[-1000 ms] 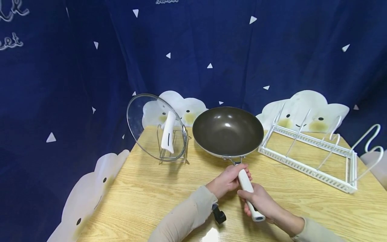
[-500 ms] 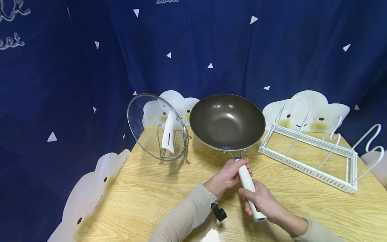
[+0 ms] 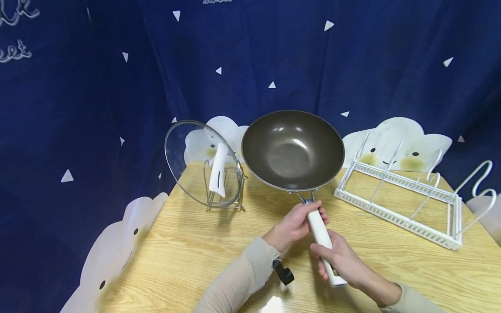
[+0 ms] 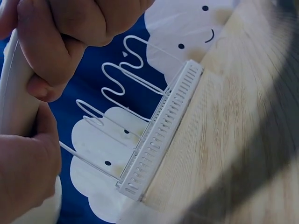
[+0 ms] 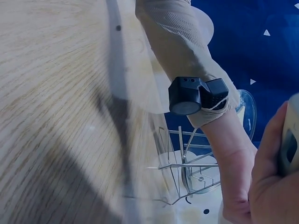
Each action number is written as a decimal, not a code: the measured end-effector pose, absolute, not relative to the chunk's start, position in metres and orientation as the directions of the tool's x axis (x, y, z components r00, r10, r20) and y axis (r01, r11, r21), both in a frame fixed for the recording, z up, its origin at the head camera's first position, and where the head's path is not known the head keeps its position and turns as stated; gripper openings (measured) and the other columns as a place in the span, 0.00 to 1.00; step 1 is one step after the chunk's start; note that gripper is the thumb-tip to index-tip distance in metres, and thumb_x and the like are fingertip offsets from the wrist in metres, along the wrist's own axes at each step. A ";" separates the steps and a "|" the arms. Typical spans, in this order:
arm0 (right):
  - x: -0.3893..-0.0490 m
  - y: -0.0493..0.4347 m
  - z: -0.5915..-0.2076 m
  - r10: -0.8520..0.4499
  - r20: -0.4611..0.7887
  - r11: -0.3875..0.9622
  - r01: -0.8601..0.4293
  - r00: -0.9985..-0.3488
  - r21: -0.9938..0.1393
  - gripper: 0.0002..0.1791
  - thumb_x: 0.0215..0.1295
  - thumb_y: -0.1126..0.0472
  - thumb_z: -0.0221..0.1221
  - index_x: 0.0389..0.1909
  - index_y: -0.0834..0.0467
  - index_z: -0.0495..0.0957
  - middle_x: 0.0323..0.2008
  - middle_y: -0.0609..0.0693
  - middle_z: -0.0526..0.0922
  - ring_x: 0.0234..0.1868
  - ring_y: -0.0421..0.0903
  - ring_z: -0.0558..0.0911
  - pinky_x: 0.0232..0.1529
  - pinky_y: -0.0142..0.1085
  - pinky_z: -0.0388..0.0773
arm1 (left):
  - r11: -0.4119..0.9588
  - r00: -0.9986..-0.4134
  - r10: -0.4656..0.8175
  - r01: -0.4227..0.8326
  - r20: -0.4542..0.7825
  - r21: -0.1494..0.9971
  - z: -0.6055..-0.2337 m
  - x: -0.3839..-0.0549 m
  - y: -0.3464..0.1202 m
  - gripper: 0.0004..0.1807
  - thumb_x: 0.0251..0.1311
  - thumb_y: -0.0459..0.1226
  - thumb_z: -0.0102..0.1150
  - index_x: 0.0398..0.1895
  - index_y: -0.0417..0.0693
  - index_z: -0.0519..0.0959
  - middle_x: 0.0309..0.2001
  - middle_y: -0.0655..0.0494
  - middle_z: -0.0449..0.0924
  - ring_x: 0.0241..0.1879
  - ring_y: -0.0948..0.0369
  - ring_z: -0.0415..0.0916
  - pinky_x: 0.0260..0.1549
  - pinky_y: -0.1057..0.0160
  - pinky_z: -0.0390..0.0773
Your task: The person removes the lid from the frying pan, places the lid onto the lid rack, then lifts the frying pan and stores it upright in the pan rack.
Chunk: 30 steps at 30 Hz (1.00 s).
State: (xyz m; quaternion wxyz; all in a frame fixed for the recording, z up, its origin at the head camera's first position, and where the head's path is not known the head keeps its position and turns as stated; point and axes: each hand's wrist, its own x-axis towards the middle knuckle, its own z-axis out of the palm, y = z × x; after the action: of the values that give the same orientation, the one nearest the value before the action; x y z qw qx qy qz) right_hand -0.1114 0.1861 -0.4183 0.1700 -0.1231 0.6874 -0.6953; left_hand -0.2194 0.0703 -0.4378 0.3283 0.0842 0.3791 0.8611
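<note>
A dark brown wok [image 3: 293,150] with a long white handle [image 3: 320,230] is held up above the table, its inside tilted toward me. My left hand [image 3: 294,222] grips the handle close to the metal neck. Nearer the handle's end, my right hand [image 3: 339,256] holds it with the thumb across the top. In the left wrist view, curled fingers [image 4: 56,51] wrap the white handle. Part of the handle's end [image 5: 290,140] shows beside the right hand in the right wrist view.
On the left a glass lid [image 3: 184,163] with a white knob [image 3: 218,171] leans in a small wire rack [image 3: 239,204]. To the right lies a white rack [image 3: 391,219] with upright wire dividers. Both stand on the wooden table [image 3: 188,256], before a blue curtain [image 3: 250,52].
The wok has risen and come closer to me, its inside tipping further into view. Both hands keep their grip on the handle; the lid and racks stay put.
</note>
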 end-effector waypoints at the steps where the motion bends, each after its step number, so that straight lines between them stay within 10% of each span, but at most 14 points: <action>1: -0.111 0.186 -0.418 -0.410 -0.051 -0.002 0.057 -0.910 -0.998 0.15 0.68 0.66 0.50 0.42 0.71 0.55 0.13 0.49 0.73 0.12 0.39 0.75 0.11 0.34 0.75 | -0.507 -0.763 0.639 -0.512 -0.096 0.693 -0.438 -0.219 0.070 0.12 0.69 0.33 0.44 0.28 0.48 0.75 0.23 0.58 0.75 0.26 0.66 0.75 0.35 0.66 0.80; 15: -0.110 0.194 -0.428 -0.551 0.108 -0.159 -0.023 -0.828 -0.987 0.08 0.69 0.71 0.46 0.43 0.69 0.56 0.17 0.47 0.75 0.13 0.39 0.77 0.09 0.37 0.74 | -0.575 -0.650 0.759 -0.644 0.035 0.505 -0.432 -0.216 0.065 0.14 0.73 0.36 0.33 0.27 0.51 0.66 0.19 0.63 0.64 0.18 0.70 0.65 0.28 0.74 0.65; 30: -0.110 0.191 -0.425 -0.381 -0.117 0.181 0.051 -0.917 -0.982 0.31 0.64 0.66 0.56 0.59 0.74 0.50 0.18 0.58 0.73 0.11 0.45 0.76 0.11 0.45 0.76 | -0.540 -0.817 0.576 -0.354 0.029 0.763 -0.432 -0.213 0.071 0.09 0.64 0.28 0.46 0.28 0.49 0.65 0.17 0.61 0.60 0.17 0.67 0.59 0.22 0.71 0.68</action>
State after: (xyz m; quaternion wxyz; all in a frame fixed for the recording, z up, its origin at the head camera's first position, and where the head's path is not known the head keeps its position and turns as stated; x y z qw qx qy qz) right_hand -0.1104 0.1912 -0.4252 0.1713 -0.1104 0.7490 -0.6304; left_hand -0.2130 0.0709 -0.4318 0.2684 0.1400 0.3973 0.8663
